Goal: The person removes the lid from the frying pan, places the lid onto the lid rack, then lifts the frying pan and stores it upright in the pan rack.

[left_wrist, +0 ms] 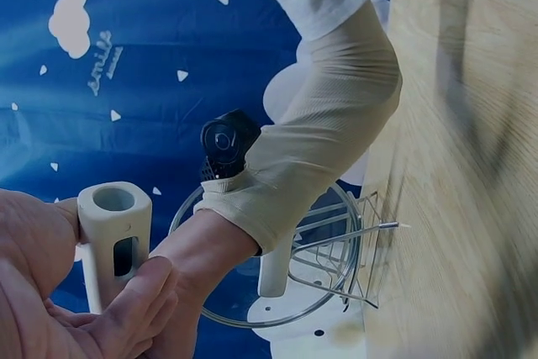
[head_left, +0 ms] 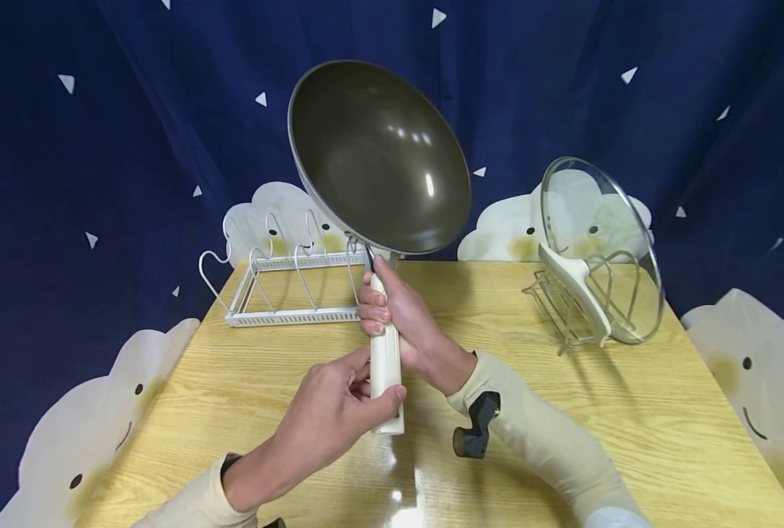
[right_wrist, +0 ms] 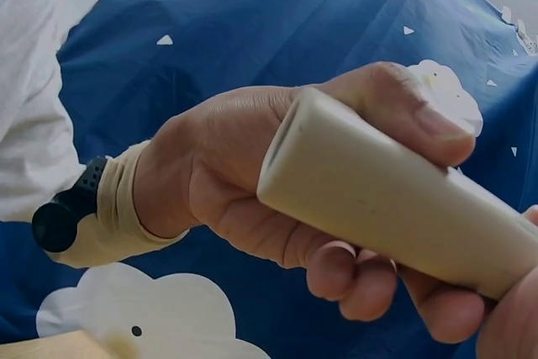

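A wok (head_left: 378,154) with a dark brown inside and a cream handle (head_left: 386,367) is held up over the table, its bowl tilted so that the inside faces me. My right hand (head_left: 410,319) grips the handle close to the bowl, thumb laid along the top. Nearer the handle's end, my left hand (head_left: 328,407) holds it between the thumb on top and fingers underneath. The right wrist view shows those left fingers (right_wrist: 368,285) bent below the handle. An opening shows in the handle's end (left_wrist: 115,199) in the left wrist view.
A white wire rack (head_left: 292,317) stands at the table's back left, partly behind the wok. At the right, a glass lid (head_left: 656,271) with a long cream handle (head_left: 575,282) leans upright in a small metal rack (head_left: 566,323). A dark blue curtain (head_left: 134,147) hangs behind the wooden table (head_left: 497,315).
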`<action>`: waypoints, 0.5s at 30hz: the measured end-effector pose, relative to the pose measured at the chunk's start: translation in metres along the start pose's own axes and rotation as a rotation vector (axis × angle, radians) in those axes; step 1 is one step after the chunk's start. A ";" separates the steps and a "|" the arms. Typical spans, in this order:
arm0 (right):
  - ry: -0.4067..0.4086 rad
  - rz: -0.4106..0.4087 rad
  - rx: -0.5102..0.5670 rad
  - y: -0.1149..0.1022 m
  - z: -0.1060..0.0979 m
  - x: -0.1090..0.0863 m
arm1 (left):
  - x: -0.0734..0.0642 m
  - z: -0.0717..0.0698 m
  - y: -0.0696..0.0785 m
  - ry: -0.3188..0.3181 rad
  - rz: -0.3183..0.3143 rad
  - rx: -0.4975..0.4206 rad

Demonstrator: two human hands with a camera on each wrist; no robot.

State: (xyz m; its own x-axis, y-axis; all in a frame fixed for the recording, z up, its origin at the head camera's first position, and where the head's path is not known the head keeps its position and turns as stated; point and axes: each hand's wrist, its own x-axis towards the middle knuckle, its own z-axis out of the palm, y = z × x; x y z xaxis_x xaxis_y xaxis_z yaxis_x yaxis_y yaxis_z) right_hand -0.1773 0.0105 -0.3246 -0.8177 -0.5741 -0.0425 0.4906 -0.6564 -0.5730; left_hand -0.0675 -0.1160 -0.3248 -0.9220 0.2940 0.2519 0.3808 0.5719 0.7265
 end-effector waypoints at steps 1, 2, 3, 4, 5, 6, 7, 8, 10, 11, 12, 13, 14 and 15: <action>-0.007 0.004 0.008 0.000 0.000 0.001 | 0.000 0.000 0.000 0.004 -0.001 0.003; -0.014 0.008 0.018 0.000 0.000 0.002 | 0.000 0.000 0.000 0.011 -0.004 0.008; -0.024 0.011 0.028 0.000 0.000 0.003 | 0.000 -0.001 0.000 0.017 -0.003 0.013; -0.034 0.012 0.037 0.001 0.000 0.004 | 0.000 -0.001 0.000 0.024 -0.001 0.015; -0.044 0.014 0.046 0.000 0.000 0.005 | 0.001 -0.001 -0.001 0.031 0.000 0.020; -0.055 0.014 0.050 0.000 0.000 0.006 | 0.001 -0.001 -0.001 0.036 0.003 0.024; -0.065 0.013 0.054 0.000 0.001 0.006 | 0.001 -0.002 -0.001 0.041 0.006 0.027; -0.074 0.013 0.054 0.000 0.001 0.007 | 0.002 -0.002 -0.001 0.044 0.008 0.029; -0.094 0.015 0.055 -0.001 0.001 0.010 | 0.003 -0.002 -0.001 0.049 0.009 0.035; -0.107 0.016 0.055 -0.001 0.001 0.011 | 0.003 -0.003 -0.002 0.052 0.009 0.037; -0.119 0.017 0.056 -0.001 0.002 0.012 | 0.003 -0.003 -0.002 0.055 0.009 0.037; -0.131 0.021 0.064 -0.001 0.002 0.013 | 0.004 -0.003 -0.002 0.060 0.010 0.039; -0.143 0.024 0.074 -0.002 0.002 0.015 | 0.004 -0.004 -0.002 0.066 0.009 0.044; -0.157 0.030 0.086 -0.002 0.002 0.016 | 0.004 -0.004 -0.002 0.070 0.008 0.051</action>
State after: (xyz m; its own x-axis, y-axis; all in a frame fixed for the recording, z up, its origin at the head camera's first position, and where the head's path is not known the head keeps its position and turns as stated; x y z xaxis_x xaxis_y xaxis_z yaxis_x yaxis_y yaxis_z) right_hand -0.1905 0.0017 -0.3231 -0.7488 -0.6587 0.0737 0.5434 -0.6738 -0.5006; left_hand -0.0722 -0.1191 -0.3229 -0.9208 0.2454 0.3032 0.3897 0.6086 0.6912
